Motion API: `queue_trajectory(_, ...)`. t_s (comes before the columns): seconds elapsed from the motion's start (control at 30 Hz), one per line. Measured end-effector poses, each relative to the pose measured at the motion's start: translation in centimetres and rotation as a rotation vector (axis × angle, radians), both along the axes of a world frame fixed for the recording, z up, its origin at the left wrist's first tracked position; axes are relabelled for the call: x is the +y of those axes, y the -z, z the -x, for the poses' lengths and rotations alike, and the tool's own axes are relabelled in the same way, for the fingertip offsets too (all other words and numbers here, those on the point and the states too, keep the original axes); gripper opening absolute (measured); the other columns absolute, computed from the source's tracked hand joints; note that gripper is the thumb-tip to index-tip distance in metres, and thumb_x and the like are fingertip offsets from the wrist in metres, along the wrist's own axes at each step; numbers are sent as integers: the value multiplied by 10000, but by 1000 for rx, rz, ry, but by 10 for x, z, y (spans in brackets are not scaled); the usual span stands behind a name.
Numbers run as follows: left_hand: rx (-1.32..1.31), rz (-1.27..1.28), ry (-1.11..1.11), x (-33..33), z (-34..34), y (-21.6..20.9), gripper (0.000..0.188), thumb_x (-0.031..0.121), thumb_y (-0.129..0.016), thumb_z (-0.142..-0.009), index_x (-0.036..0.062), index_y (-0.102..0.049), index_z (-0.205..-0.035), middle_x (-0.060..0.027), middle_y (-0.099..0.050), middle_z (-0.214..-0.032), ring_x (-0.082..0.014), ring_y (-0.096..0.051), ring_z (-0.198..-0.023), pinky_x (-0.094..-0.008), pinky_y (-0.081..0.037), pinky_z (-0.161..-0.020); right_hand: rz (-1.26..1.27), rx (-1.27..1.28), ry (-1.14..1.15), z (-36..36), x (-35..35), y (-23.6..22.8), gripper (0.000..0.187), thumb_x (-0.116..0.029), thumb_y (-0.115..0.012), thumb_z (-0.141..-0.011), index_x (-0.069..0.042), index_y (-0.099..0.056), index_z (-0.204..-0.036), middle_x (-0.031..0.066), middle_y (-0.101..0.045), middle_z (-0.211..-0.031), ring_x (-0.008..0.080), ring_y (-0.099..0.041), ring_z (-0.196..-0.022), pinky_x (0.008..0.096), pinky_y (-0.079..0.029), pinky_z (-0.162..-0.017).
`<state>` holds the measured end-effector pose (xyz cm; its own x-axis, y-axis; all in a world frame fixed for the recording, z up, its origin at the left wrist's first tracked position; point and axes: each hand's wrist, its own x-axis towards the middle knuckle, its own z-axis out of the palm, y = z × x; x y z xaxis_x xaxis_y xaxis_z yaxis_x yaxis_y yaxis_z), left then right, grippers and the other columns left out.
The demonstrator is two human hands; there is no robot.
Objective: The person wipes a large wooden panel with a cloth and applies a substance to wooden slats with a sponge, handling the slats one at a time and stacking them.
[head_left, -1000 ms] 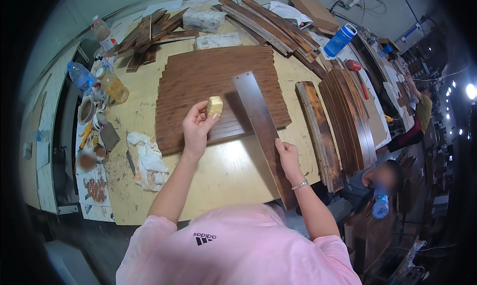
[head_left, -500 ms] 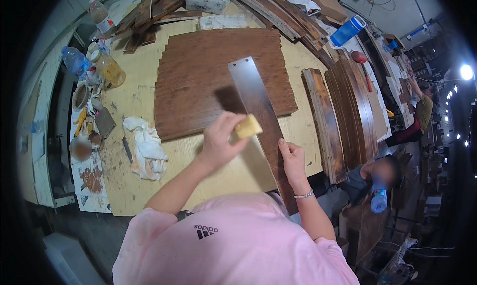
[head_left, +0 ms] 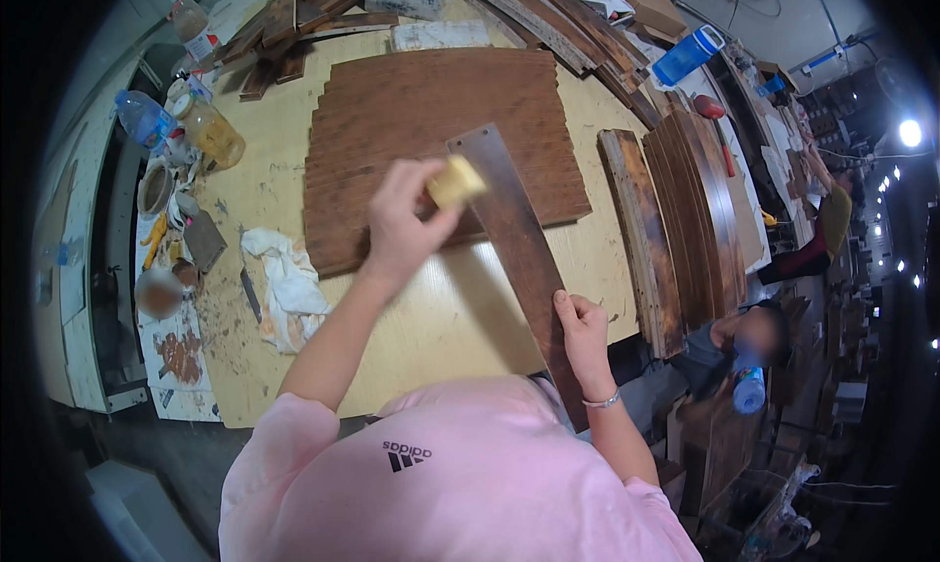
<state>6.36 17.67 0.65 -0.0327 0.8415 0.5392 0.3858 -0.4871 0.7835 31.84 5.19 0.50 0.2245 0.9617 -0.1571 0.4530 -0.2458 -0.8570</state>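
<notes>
My left hand (head_left: 409,212) grips a small yellow sponge block (head_left: 456,182), slightly blurred, beside the far part of a long dark-brown wooden board (head_left: 514,224). The near part of that board is held by my right hand (head_left: 584,339), thumb on its upper face. The board slants from my waist out over the table, with two small holes at its far end. Below its far half lies a row of brown boards (head_left: 392,121), laid edge to edge.
The pale table (head_left: 411,337) also bears a stained white cloth (head_left: 292,293), bottles and jars (head_left: 211,131) at left, stacked boards (head_left: 690,224) at right and loose wood strips (head_left: 304,19) at the back. A blue bottle (head_left: 688,55) lies far right. Two people are further right.
My left hand and the sponge have moved away from me and slightly left, toward the board's far end. The shiny reflection on the board has dulled. My right hand keeps its hold.
</notes>
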Motion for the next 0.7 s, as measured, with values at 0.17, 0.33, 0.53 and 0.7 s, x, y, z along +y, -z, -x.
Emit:
queue_trajectory(0.17,8,-41,-249,45,20,5,411,71,-779,-715,43,-648,-1103,-77,-603,-935,-184,-569,-707,-306,-499,-629,-4,46,21,3,-2,2,451,-261,-631,-957,10,-475,-631,-36,-375,-602,61,-315,-617,291,-276,-512)
queue_trajectory(0.33,-17,54,91,-6,-24,-1,359,30,-722,-742,16,-620,-1086,-97,-599,-999,-203,-613,-887,-297,-525,-745,-38,103,74,4,6,-8,448,-256,-629,-964,-15,-463,-625,-55,-359,-617,53,-298,-625,277,-255,-521)
queue_trajectory(0.53,185,60,710,-101,-54,24,418,84,-738,-705,37,-645,-1110,-160,-633,-1037,-310,-652,-948,-383,-552,-804,-107,229,140,-14,36,-7,457,-339,-606,-985,-101,-474,-618,-96,-355,-653,42,-280,-637,269,-234,-549)
queue_trajectory(0.7,-82,-47,275,-19,-66,-16,438,84,-765,-696,31,-654,-1117,-122,-636,-1012,-280,-655,-841,-358,-542,-746,-100,333,207,-9,60,-12,440,-324,-625,-971,-96,-478,-625,-81,-365,-646,55,-291,-634,273,-249,-549)
